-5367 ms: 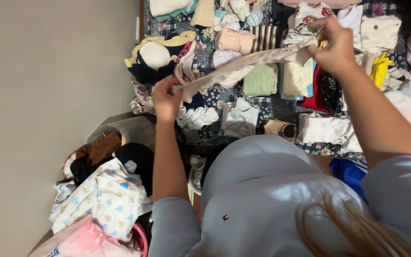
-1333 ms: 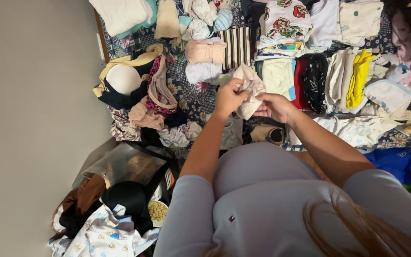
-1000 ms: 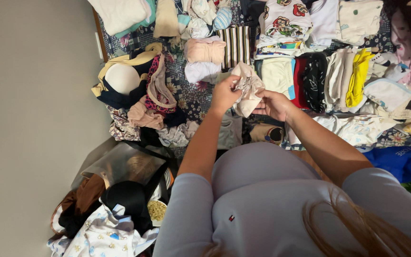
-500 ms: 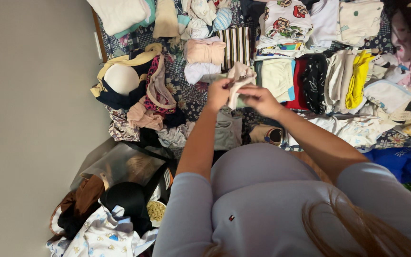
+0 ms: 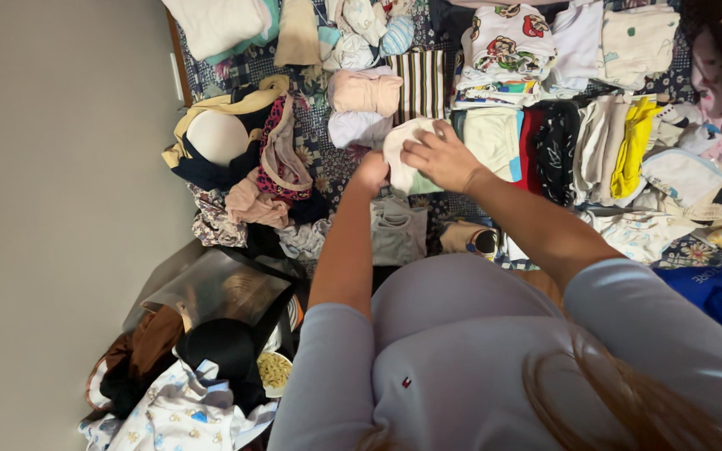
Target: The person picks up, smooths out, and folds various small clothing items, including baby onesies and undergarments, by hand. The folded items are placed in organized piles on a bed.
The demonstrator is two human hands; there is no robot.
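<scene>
My left hand point(image 5: 371, 173) and my right hand point(image 5: 438, 157) are together on a small pale beige garment point(image 5: 398, 160), folded into a compact bundle. The left hand grips its near edge from below. The right hand lies over its top with the fingers curled around it. The bundle sits low over the bed, just in front of a folded lilac piece point(image 5: 354, 128) and beside a folded cream stack point(image 5: 486, 138). A grey folded garment point(image 5: 396, 234) lies under my left forearm.
Rows of folded clothes cover the floral bedspread point(image 5: 327, 171): a striped piece point(image 5: 421, 82), cartoon-print shirts point(image 5: 507, 42), a yellow garment point(image 5: 631, 146). A loose heap of underwear point(image 5: 236, 142) lies at left. Unsorted laundry point(image 5: 185, 384) sits lower left by the wall.
The long beige garment, once stretched between both hands, has been folded down into a small bundle. Both hands have lowered it toward the bed, with the right hand now on top.
</scene>
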